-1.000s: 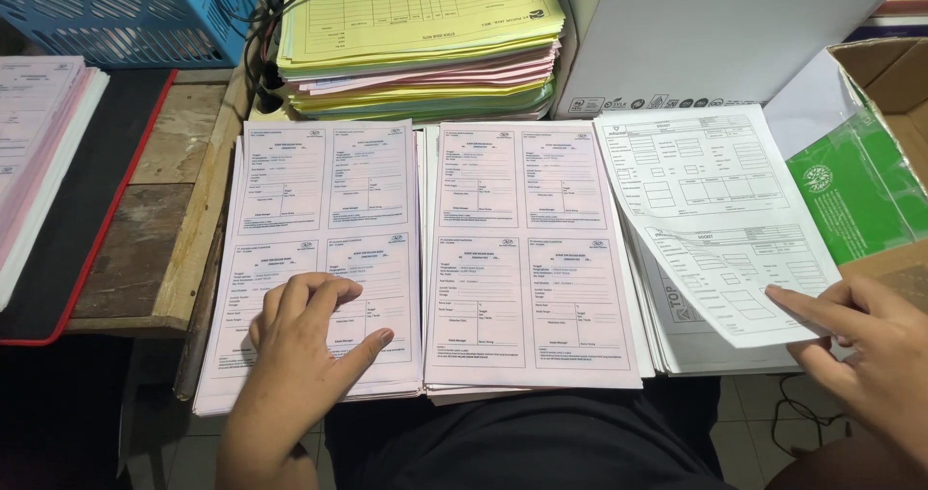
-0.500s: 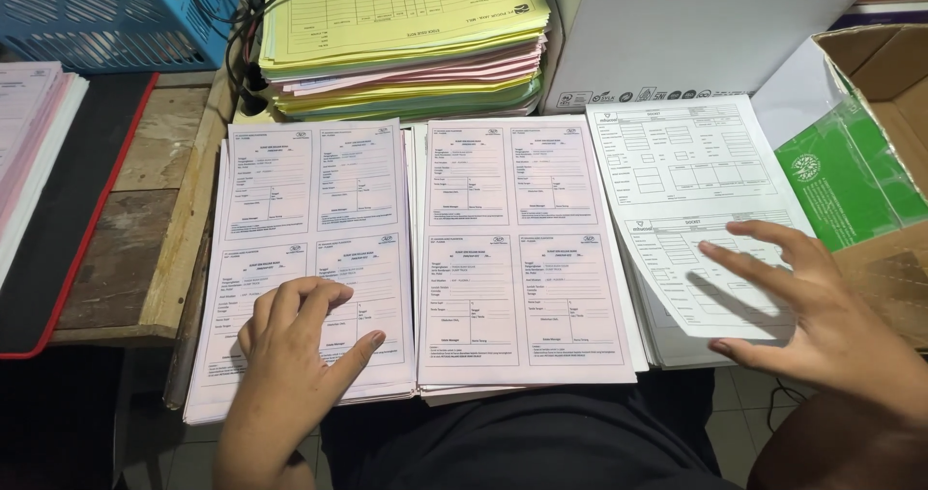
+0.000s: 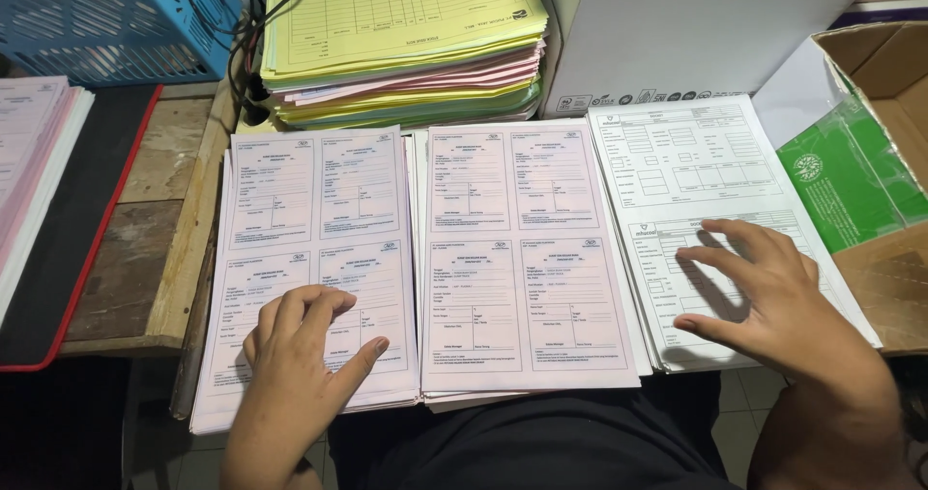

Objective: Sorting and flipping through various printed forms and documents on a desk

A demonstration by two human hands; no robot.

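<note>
Three stacks of printed forms lie side by side along the near edge of the tabletop [image 3: 145, 258], hanging a little over it toward the person's lap, squared up and close enough to almost touch, which looks like a way of keeping each kind of sheet apart yet within easy reach. The left hand [image 3: 300, 350] rests flat on the lower half of the left stack of forms [image 3: 309, 258], fingers [image 3: 324, 306] slightly curled and loosely together with the thumb splayed out to the right, seemingly pressing the pile down so it does not slide; it pinches nothing. The middle stack of forms [image 3: 527, 258] lies untouched between the hands. The right hand [image 3: 773, 306] lies over the lower part of the right stack of forms [image 3: 691, 219], its fingers [image 3: 725, 263] spread wide and fairly straight, their tips on or just above the top sheet, I cannot tell which; nothing is gripped. Behind the stacks sits a thick pile of yellow, pink and green paper [image 3: 406, 45], with a white box [image 3: 696, 36] just beside it. An open cardboard box [image 3: 884, 171] holding a green packet [image 3: 851, 181] stands at the right, touching the right stack. A blue plastic basket [image 3: 106, 21] sits at the far left, with another pile of pinkish sheets [image 3: 29, 161] near it.
</note>
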